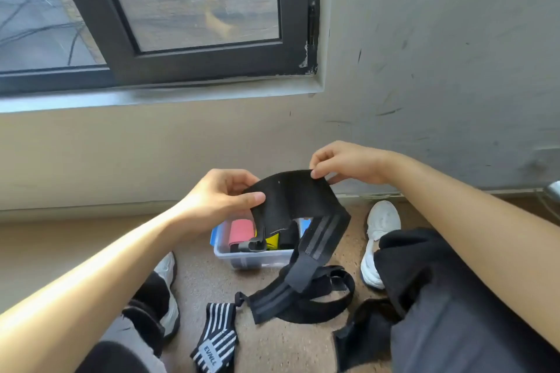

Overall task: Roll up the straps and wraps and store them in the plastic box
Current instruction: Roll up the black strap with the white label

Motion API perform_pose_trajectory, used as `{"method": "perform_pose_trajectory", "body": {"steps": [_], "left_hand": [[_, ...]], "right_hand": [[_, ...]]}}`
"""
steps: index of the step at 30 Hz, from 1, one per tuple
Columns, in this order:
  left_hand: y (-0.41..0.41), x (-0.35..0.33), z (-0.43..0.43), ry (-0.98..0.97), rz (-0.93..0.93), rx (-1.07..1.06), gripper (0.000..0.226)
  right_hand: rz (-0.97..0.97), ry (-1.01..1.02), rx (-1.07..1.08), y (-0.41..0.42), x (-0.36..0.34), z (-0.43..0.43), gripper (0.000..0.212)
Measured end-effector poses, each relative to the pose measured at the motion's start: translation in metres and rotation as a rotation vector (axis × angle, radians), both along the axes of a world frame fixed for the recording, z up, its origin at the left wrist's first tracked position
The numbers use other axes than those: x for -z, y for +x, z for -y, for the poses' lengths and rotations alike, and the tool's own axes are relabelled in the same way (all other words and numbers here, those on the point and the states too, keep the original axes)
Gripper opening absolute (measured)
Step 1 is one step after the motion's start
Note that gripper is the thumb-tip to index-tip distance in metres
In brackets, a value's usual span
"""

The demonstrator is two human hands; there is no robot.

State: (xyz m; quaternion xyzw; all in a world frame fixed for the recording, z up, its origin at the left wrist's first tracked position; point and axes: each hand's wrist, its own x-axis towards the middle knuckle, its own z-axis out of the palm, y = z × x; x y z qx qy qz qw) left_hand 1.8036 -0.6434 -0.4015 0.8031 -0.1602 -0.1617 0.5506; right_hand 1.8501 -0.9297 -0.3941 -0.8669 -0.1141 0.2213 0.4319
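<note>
My left hand (222, 195) pinches the near end of a long black wrap (295, 195) with grey stripes. My right hand (345, 162) pinches its upper edge a little further along. The wrap is held up above a clear plastic box (257, 257) and its tail hangs down to the floor, where it lies in loops. Inside the box I see a pink roll (241, 232), something yellow (272, 241) and dark rolled pieces. A black-and-white striped wrap (216, 339) lies on the floor in front of me. Another black strap (360, 333) lies by my right leg.
I sit on a speckled brown floor with my legs either side of the box, white shoes (380, 239) near it. A beige wall and a dark-framed window (194, 60) stand right behind the box.
</note>
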Motion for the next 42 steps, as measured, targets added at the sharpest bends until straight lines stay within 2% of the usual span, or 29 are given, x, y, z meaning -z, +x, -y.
{"method": "perform_pose_trajectory", "body": {"steps": [2,5,7,11,15,18,21,25,32,35,40,42], "left_hand": [[0.003,0.0,0.014,-0.076,-0.034,-0.002,0.008],[0.009,0.007,0.031,-0.162,-0.07,-0.045,0.006],[0.015,0.013,0.04,-0.172,-0.06,-0.104,0.005],[0.031,0.023,0.051,-0.23,-0.004,-0.309,0.01],[0.049,0.021,0.055,-0.369,0.017,-0.438,0.014],[0.066,0.019,0.05,-0.2,0.181,-0.483,0.026],[0.084,0.022,0.038,-0.094,0.285,-0.427,0.027],[0.095,0.03,0.028,-0.166,0.246,-0.202,0.02],[0.103,0.044,0.016,-0.154,0.303,-0.192,0.012],[0.104,0.049,0.012,-0.136,0.332,-0.211,0.007],[0.108,0.054,0.011,-0.15,0.354,-0.251,0.013],[0.109,0.056,0.011,-0.136,0.358,-0.236,0.007]], "right_hand": [[-0.023,-0.003,-0.032,-0.004,0.008,-0.003,0.017],[-0.12,0.182,-0.055,-0.014,0.01,-0.009,0.031],[-0.134,0.236,-0.076,-0.019,0.009,-0.013,0.036],[0.076,0.118,0.004,-0.015,0.01,-0.025,0.044],[0.233,0.205,0.098,0.005,0.013,-0.032,0.034],[0.221,0.336,0.127,0.021,0.013,-0.033,0.025],[0.23,0.346,0.1,0.033,0.013,-0.032,0.022],[0.192,0.386,0.087,0.047,0.017,-0.038,0.021],[0.155,0.272,0.043,0.06,0.026,-0.049,0.018],[0.087,0.234,0.042,0.062,0.026,-0.048,0.03],[-0.032,0.365,0.111,0.061,0.033,-0.06,0.037],[-0.052,0.424,0.147,0.061,0.038,-0.067,0.037]]}}
